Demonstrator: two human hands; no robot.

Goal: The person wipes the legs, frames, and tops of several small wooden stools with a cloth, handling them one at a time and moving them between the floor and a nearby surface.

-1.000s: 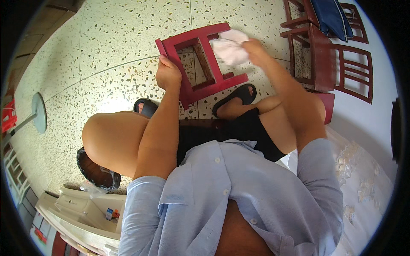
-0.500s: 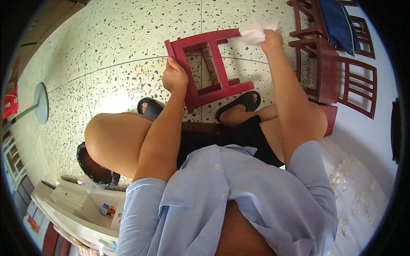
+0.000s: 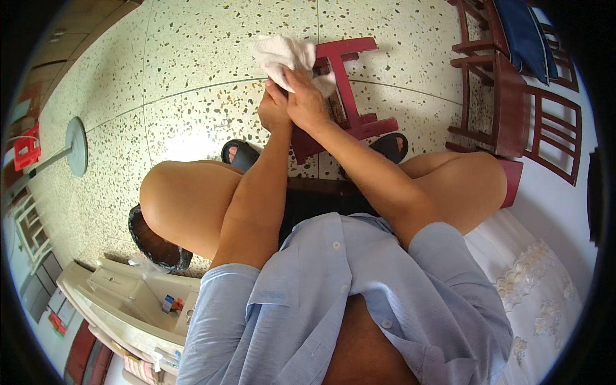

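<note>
A red wooden stool (image 3: 347, 86) lies on its side in front of my feet, its frame and legs showing. Closed at its left side is my left hand (image 3: 274, 110), gripping the stool; the fingertips are partly hidden. My right hand (image 3: 308, 102) has crossed over beside it, closed on a pale, crumpled cloth (image 3: 282, 54). The cloth drapes over the stool's far left part and hides it. Both hands meet at that corner, right over left.
Red-brown wooden chairs (image 3: 494, 102) stand at the right, with a dark blue bag (image 3: 523, 38) on them. A lined waste bin (image 3: 157, 247) is beside my left knee. A cream drawer unit (image 3: 128, 295) is at lower left, a round grey stand base (image 3: 77, 146) at far left.
My right hand has swung left with the cloth, from beyond the stool's right side to its left side, next to my left hand. The view has shifted slightly.
</note>
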